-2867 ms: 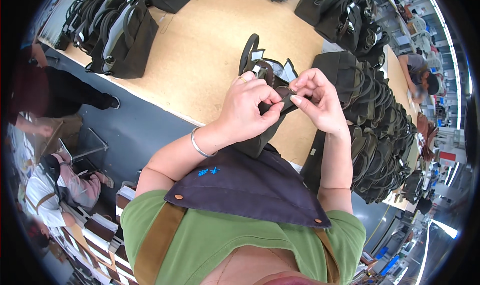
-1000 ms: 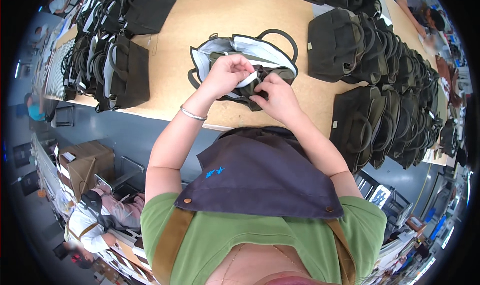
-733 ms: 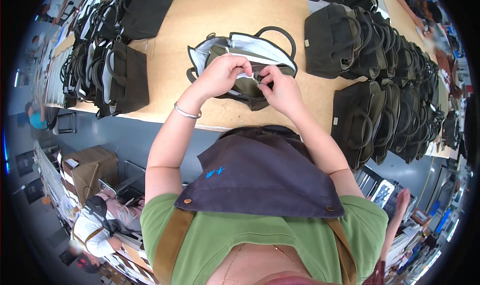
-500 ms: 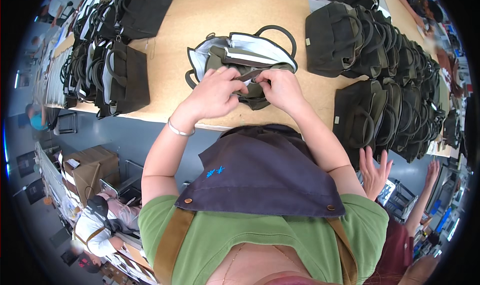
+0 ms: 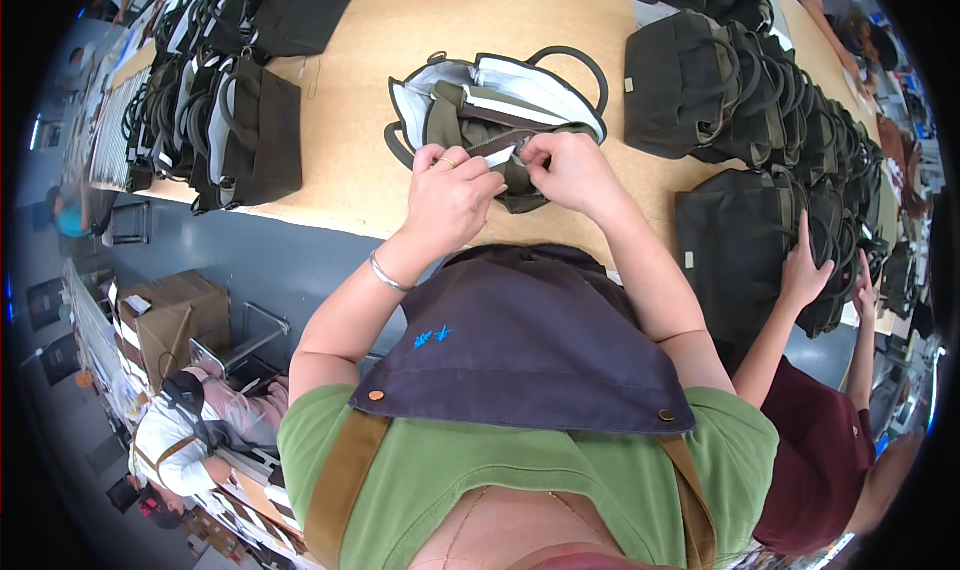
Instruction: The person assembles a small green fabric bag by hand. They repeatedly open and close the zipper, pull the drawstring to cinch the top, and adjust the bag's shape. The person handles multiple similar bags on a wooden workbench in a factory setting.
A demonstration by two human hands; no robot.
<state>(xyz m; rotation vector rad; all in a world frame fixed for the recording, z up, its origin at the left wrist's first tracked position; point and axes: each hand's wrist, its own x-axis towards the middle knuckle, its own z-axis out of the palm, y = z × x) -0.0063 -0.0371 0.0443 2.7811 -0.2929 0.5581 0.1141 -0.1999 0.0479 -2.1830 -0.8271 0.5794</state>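
Note:
On the table in front of me stands a dark handbag [image 5: 535, 80], its mouth spread wide, with white lining and olive fabric folded inside. A brown zipper strip [image 5: 503, 143] runs across the near side of the opening. My left hand [image 5: 450, 192] is closed at the near left of the mouth, its fingers curled on the edge by the strip; exactly what they pinch is hidden. At the strip's right end, my right hand [image 5: 572, 170] pinches with thumb and forefinger. A small white piece shows between both hands.
Rows of dark handbags stand on the table [image 5: 350, 160] at the left [image 5: 265, 135] and right [image 5: 675, 90]. A co-worker in a maroon top [image 5: 815, 450] reaches both hands to the right-hand bags. A brown carton [image 5: 180, 315] is on the floor behind left.
My left hand has shifted right and turned more upright, its fingers more curled. The co-worker's hands have moved forward onto the right-hand bags. The whole view has shifted slightly.

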